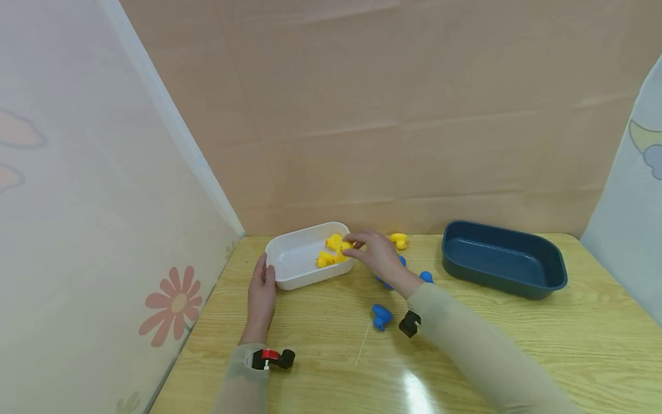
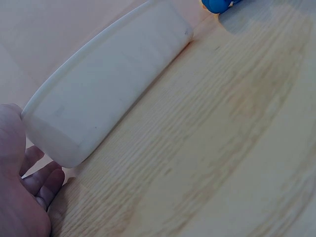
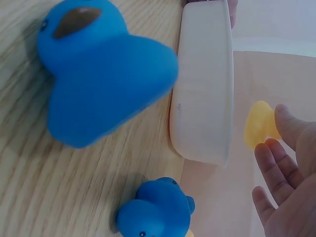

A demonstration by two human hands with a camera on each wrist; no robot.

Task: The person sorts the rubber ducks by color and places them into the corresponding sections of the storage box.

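Yellow plastic-looking toy duck point(image 3: 260, 123) sits pinched between the thumb and fingertips of the right hand point(image 1: 374, 250), above the right end of the white tray point(image 1: 295, 259); one lower finger stands apart. The right forearm, in a pale sleeve point(image 1: 465, 339), slants in from the lower right, its fingers pointing left. The left hand point(image 1: 262, 293) grips the tray's left end, thumb near the rim and fingers bent round the corner, its forearm rising from below.

More yellow ducks point(image 1: 325, 260) lie in the tray, just left of and below the right fingertips. Blue ducks point(image 1: 381, 316) lie on the near side of the right fingers, some partly hidden by that arm. Well to their right stands a dark blue tray point(image 1: 496, 261).

Under both hands spreads a wood-grained table point(image 1: 320, 345), with glare nearer the person. Beyond the fingers rises a creased brown backdrop point(image 1: 388, 115); left of the left fingers, a white panel point(image 1: 129, 201) bears a pink flower point(image 1: 178, 302).
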